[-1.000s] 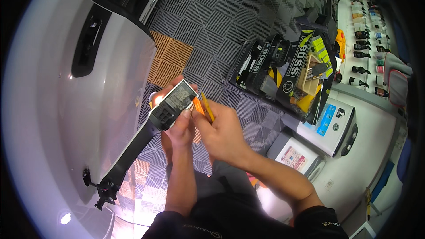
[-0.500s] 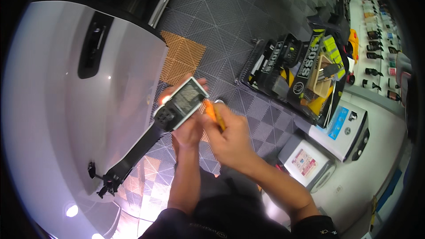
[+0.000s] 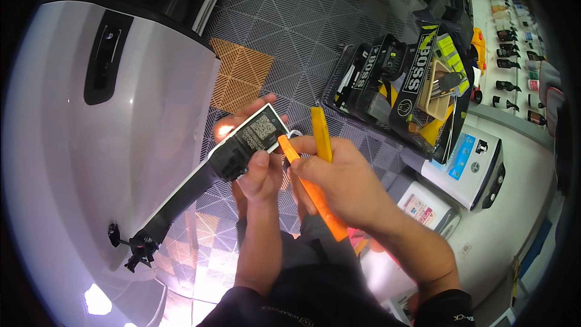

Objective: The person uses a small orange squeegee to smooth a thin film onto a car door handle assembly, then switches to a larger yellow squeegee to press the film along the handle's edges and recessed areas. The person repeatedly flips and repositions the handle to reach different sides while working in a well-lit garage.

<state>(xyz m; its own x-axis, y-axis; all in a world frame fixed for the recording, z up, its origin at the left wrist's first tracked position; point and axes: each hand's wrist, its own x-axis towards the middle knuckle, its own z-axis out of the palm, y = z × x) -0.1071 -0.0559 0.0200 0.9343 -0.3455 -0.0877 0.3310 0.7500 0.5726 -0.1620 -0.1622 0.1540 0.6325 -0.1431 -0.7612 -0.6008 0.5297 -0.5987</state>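
A long, narrow car trim piece with white edges and a black back slants from the car door up to my hands. My left hand grips its upper end from beneath, thumb against the black back and fingers behind the far edge. Near that end is a dark label with a printed code. My right hand is closed around a flat orange stick-like tool, whose tip is at the trim piece's edge. A flat yellow tool also sticks up from between the right fingers. Black clips hang at the trim's lower end.
On the left is a silver-white car door with a black handle recess. A black tool cart with tools stands at the right, beside white boxes. Bottles line the wall; patterned tiles cover the floor.
The orange tool has come into fuller view, and the yellow tool now points upward. My left thumb has come onto the trim piece's back. The view has shifted slightly.
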